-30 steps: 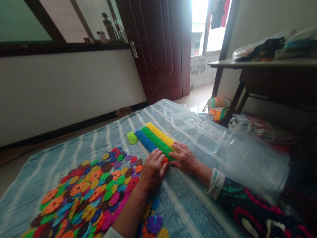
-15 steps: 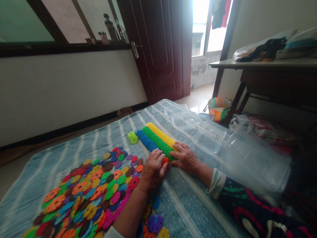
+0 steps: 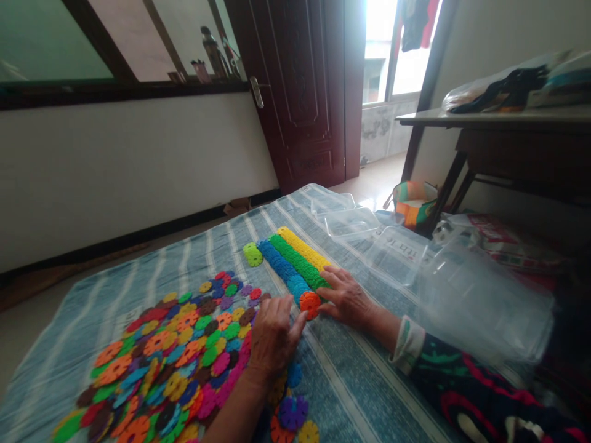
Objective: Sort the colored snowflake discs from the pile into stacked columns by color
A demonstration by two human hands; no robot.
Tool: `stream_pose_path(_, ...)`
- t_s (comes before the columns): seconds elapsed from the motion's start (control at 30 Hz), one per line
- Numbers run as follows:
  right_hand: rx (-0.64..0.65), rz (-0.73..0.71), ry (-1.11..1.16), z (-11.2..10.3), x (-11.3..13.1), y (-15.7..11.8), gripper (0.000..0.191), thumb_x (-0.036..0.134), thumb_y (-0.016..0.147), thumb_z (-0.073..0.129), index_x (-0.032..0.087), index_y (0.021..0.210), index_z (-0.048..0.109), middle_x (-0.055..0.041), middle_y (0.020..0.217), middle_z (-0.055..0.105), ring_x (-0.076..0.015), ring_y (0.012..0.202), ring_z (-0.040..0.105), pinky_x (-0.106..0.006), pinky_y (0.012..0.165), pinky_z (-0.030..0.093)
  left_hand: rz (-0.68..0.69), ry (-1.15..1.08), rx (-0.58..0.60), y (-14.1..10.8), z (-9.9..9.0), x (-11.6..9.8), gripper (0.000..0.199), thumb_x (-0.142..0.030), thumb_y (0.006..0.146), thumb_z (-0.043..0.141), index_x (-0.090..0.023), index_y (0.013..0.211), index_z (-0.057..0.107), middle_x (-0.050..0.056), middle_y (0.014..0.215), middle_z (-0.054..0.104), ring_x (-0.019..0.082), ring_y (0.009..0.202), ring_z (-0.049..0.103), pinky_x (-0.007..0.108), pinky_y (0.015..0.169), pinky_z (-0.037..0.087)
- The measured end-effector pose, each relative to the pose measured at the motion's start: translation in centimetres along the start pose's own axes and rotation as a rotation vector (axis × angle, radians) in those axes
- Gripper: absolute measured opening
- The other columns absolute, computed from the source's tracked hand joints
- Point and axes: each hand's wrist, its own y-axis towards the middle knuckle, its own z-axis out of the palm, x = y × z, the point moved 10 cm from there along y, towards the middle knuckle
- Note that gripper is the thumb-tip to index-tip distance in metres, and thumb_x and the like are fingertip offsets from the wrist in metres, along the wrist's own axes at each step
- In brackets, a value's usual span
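disc pile [image 3: 159,354] — left of disc rows [image 3: 298,261] | boxes [image 3: 399,252] — right of rows | cloth [image 3: 362,375] — beneath rows

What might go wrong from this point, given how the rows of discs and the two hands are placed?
The right hand rests against the yellow row and green row, so a small nudge could skew them. The orange disc sits at the near end of the blue row, close to the left thumb, and might get knocked off line.
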Motion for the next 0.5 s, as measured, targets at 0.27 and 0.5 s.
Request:
stream_pose_path(0.27,0.017,-0.007,0.000,0.1,0.5,0.0,0.025,0.042,0.082,0.070,0.020,0.094,0.071,-0.0146,0.123,0.061,-0.0336,0.125,0.049,-0.051,0.101,0.044,-0.293,-0.102,0.217,-0.4,2.1,0.7,0.015,-0.033,0.083,0.063,-0.020,0.078,0.058,0.003,0.073,0.063,0.021,0.069,0.061,0.031,0.060,0.043)
stream_pose_path(0.5,0.034,-0.002,0.026,0.5,0.6,0.1,0.025,0.039,0.083,0.070,0.019,0.098,0.071,-0.0151,0.121,0.061,-0.0343,0.124,0.050,-0.052,0.101,0.044,-0.419,-0.363,0.182,0.0,3.1,1.1,0.009,-0.021,0.079,0.059,-0.019,0.073,0.053,0.002,0.073,0.060,0.017,0.066,0.058,0.027,0.058,0.041)
